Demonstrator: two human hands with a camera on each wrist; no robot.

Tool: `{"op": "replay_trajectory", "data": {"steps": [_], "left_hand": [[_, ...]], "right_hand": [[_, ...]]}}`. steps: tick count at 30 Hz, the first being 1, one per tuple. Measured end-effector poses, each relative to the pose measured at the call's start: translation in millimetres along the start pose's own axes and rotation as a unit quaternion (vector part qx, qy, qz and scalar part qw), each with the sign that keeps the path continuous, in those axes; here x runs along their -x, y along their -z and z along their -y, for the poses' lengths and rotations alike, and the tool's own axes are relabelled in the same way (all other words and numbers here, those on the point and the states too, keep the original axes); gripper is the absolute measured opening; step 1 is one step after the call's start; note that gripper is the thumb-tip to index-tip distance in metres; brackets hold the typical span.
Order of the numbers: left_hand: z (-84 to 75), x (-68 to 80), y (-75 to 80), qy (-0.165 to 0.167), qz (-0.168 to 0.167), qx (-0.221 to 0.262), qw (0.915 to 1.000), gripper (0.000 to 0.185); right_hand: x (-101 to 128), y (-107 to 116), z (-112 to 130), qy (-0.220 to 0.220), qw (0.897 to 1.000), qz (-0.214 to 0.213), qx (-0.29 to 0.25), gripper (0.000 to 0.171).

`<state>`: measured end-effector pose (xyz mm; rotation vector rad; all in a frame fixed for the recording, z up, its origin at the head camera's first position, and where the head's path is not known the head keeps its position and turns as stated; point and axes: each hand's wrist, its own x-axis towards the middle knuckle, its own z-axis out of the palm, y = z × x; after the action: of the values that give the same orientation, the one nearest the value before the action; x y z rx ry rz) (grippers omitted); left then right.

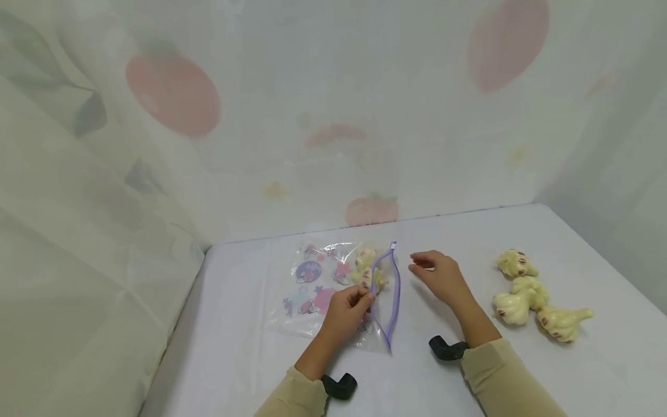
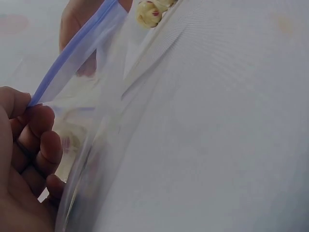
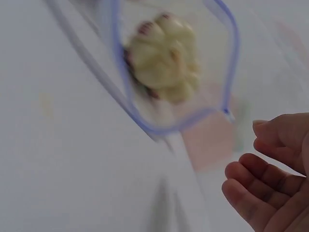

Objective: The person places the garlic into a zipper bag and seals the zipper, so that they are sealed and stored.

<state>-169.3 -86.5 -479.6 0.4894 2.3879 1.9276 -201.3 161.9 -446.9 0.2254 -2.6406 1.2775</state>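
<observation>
A clear zip bag (image 1: 318, 289) with cartoon prints and a purple zip strip (image 1: 395, 295) lies on the white table (image 1: 417, 376). Its mouth faces right and stands open. One cream garlic bulb (image 1: 367, 267) (image 3: 164, 58) lies inside near the mouth. My left hand (image 1: 350, 305) pinches the upper edge of the bag's mouth (image 2: 63, 67) and lifts it. My right hand (image 1: 438, 273) (image 3: 270, 183) hovers just right of the mouth with relaxed fingers and holds nothing.
Three more garlic bulbs (image 1: 516, 263) (image 1: 518, 300) (image 1: 563, 321) lie on the table to the right of my right hand. A printed curtain (image 1: 260, 116) hangs behind and to the left of the table.
</observation>
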Motion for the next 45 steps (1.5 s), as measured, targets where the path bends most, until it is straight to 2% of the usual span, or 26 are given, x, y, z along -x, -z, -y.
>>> {"op": "replay_trajectory", "data": {"steps": [2, 4, 7, 11, 14, 16, 19, 21, 25, 28, 32, 38, 45], "left_hand": [[3.9, -0.1, 0.0, -0.007, -0.002, 0.002, 1.0, 0.02], [14.3, -2.4, -1.1, -0.008, -0.006, 0.002, 0.9999, 0.02], [14.0, -2.2, -0.8, -0.009, -0.006, -0.002, 0.9999, 0.021], [12.9, -2.4, -0.6, -0.008, -0.007, -0.001, 0.9999, 0.021], [12.2, -2.6, -0.8, -0.001, -0.009, 0.004, 1.0, 0.019], [11.8, -2.6, -1.3, 0.007, -0.012, 0.005, 0.9999, 0.018], [10.6, -2.2, -2.2, 0.016, -0.014, 0.003, 0.9998, 0.017], [8.3, -1.6, -2.7, 0.022, -0.014, 0.0, 0.9997, 0.017], [-6.0, 2.2, -1.8, 0.023, -0.009, -0.007, 0.9997, 0.019], [-19.1, 6.2, -0.3, 0.02, -0.006, -0.006, 0.9998, 0.02], [-26.5, 9.1, 0.8, 0.015, -0.004, 0.0, 0.9999, 0.02], [-27.1, 8.9, 1.6, 0.014, 0.0, 0.001, 0.9999, 0.02], [-28.6, 8.1, 1.8, 0.019, 0.002, 0.002, 0.9998, 0.021]], "right_hand": [[-1.5, 15.5, -4.5, -0.007, 1.0, -0.02, 0.01, 0.034], [-1.9, 31.6, -8.5, -0.016, 0.999, -0.043, 0.014, 0.035], [-0.8, 55.4, -13.2, -0.038, 0.995, -0.086, 0.038, 0.038], [2.6, 83.4, -20.5, -0.101, 0.981, -0.15, 0.069, 0.043], [5.9, 99.9, -27.7, -0.155, 0.969, -0.171, 0.083, 0.05], [8.3, 108.9, -34.0, -0.176, 0.964, -0.152, 0.125, 0.055], [11.2, 118.0, -42.1, -0.176, 0.958, -0.093, 0.205, 0.063], [12.1, 121.0, -45.7, -0.18, 0.955, -0.048, 0.233, 0.069], [12.4, 121.6, -48.3, -0.211, 0.955, 0.023, 0.209, 0.078], [12.3, 120.7, -48.4, -0.226, 0.953, 0.058, 0.192, 0.079], [12.4, 117.6, -46.1, -0.221, 0.952, 0.086, 0.192, 0.078], [9.1, 101.4, -35.9, -0.166, 0.957, 0.117, 0.209, 0.071], [4.0, 76.5, -27.2, -0.104, 0.963, 0.109, 0.222, 0.061]]}}
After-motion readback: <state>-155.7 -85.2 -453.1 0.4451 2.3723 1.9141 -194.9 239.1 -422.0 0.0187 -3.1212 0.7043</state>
